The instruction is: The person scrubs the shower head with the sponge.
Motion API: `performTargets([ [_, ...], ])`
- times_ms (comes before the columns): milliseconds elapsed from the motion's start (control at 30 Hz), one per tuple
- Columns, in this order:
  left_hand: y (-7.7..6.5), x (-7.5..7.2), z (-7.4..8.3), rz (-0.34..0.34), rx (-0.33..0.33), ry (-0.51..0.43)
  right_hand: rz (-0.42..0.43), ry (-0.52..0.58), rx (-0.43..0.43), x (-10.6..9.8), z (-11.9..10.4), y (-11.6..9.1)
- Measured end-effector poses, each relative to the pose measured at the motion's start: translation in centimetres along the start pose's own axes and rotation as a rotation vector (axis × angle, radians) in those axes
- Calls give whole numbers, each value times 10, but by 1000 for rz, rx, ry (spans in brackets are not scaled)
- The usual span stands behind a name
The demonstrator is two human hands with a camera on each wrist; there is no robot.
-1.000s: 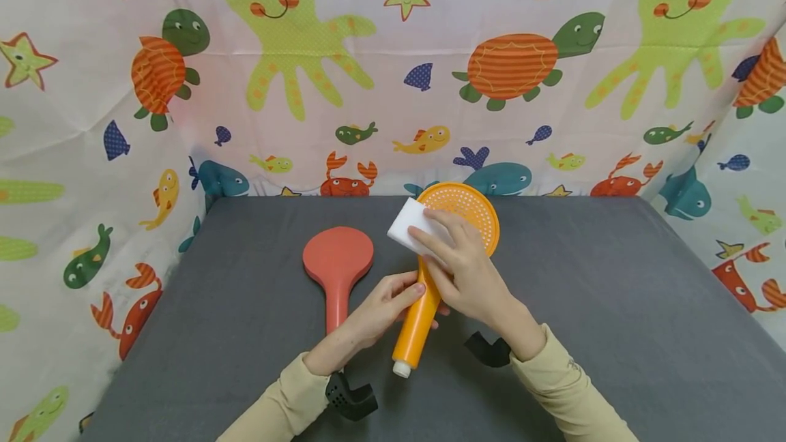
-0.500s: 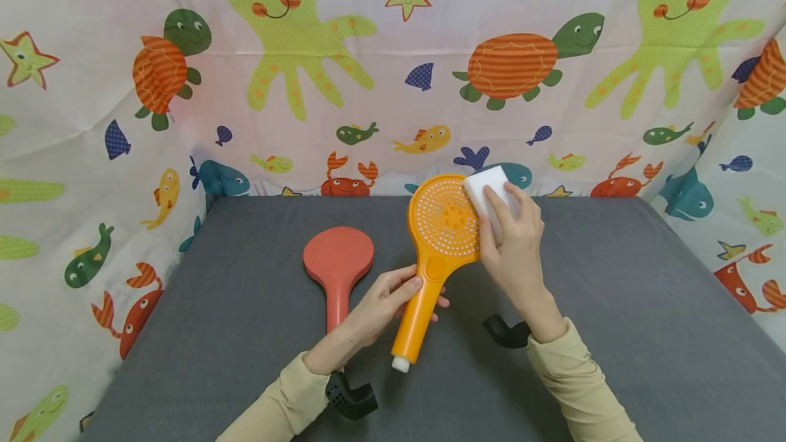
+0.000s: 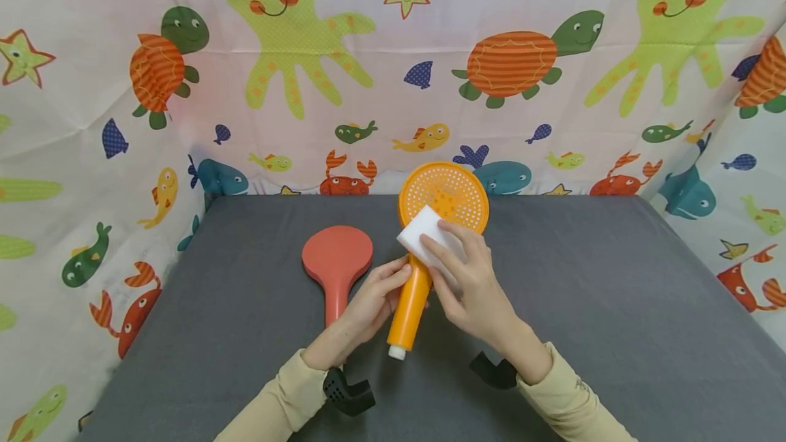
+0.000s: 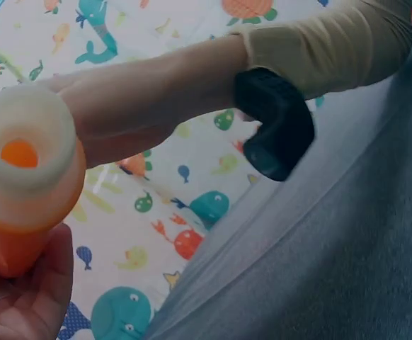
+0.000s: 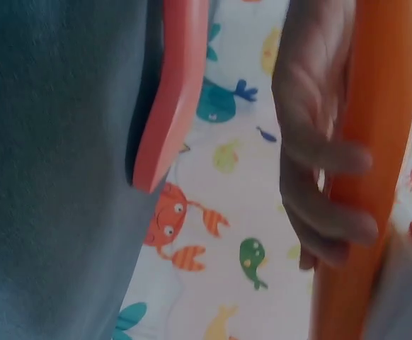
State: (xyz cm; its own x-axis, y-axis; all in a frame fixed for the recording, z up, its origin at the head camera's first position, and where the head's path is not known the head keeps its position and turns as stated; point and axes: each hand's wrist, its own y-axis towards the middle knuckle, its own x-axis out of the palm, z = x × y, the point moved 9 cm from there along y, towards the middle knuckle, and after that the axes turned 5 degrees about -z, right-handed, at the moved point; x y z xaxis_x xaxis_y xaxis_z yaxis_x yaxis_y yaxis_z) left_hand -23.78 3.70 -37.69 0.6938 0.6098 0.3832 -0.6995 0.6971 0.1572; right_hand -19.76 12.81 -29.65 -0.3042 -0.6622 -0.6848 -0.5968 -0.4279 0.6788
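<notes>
In the head view, an orange shower head [image 3: 409, 309] is held up over the table, its round perforated face at the far end and its white threaded end towards me. My left hand [image 3: 368, 305] grips its handle just below the neck. A white sponge [image 3: 422, 232] is pinched in my right hand [image 3: 479, 285] and lies across the neck and the lower edge of the face, hiding that part. The left wrist view looks into the hollow white end [image 4: 29, 142] of the handle. From the right wrist, left fingers [image 5: 333, 212] show curled around the handle.
Left of my hands, a red shower head [image 3: 338, 258] lies on the grey cloth-covered table [image 3: 245, 319], its handle partly behind my left forearm. A sea-animal curtain [image 3: 368, 53] rises behind the table and along both sides. Black camera mounts [image 3: 348, 393] sit on both wrists.
My right hand first took the sponge from the neck to the face's right rim, then back down left to the neck. The orange shower head has shifted slightly up and left in my left hand.
</notes>
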Motion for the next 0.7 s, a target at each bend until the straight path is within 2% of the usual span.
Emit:
performTargets([
  [100, -4, -5, 4, 78, 15, -58, -25, 37, -99, 4, -19, -3],
  [200, -8, -7, 12, 111, 66, -112, -57, 91, -214, 9, -41, -8],
  [300, -8, 1, 21, 22, 116, -173, -85, 140, -317, 11, -59, -15],
  [400, -7, 8, 25, -68, 130, -223, -83, 151, -396, 11, -67, -19],
  [433, -7, 8, 25, -68, 138, -225, -74, 149, -401, 10, -66, -19],
  [500, -7, 2, 22, -15, 136, -221, -38, 129, -383, 8, -59, -15],
  [600, -7, -7, 14, 66, 122, -215, 28, 71, -280, 5, -40, -7],
  [700, -4, -10, 8, 83, 96, -235, 75, 11, -164, 3, -24, 2],
])
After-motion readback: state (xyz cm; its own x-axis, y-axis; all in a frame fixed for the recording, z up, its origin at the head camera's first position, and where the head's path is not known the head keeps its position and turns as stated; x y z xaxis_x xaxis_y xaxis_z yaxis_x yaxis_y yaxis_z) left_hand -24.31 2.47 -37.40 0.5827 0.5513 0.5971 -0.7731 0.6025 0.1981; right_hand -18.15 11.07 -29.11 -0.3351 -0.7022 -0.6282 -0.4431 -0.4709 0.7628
